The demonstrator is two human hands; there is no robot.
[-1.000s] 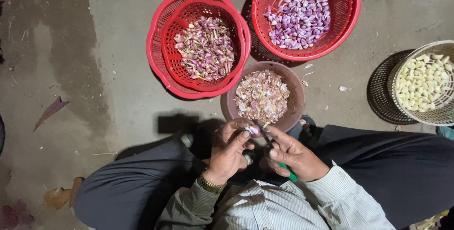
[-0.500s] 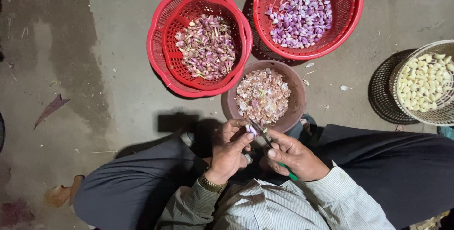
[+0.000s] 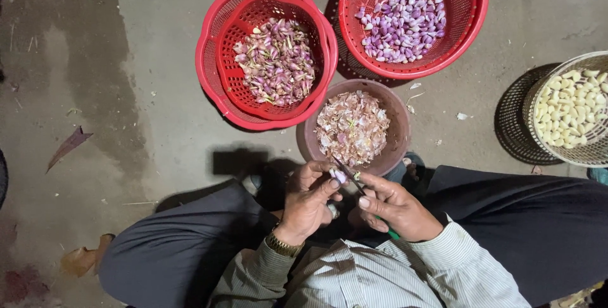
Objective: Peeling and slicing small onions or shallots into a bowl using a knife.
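Concrete floor, garlic clove (image 3: 339,174) between left fingers (image 3: 326,184)

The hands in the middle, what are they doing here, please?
A person sits on the ground. The left hand pinches a small purple clove, and the right hand sets a green-handled knife against it, above a brown bowl of skins. One red basket holds unpeeled cloves, another red basket peeled purple ones, and a pale basket white ones.
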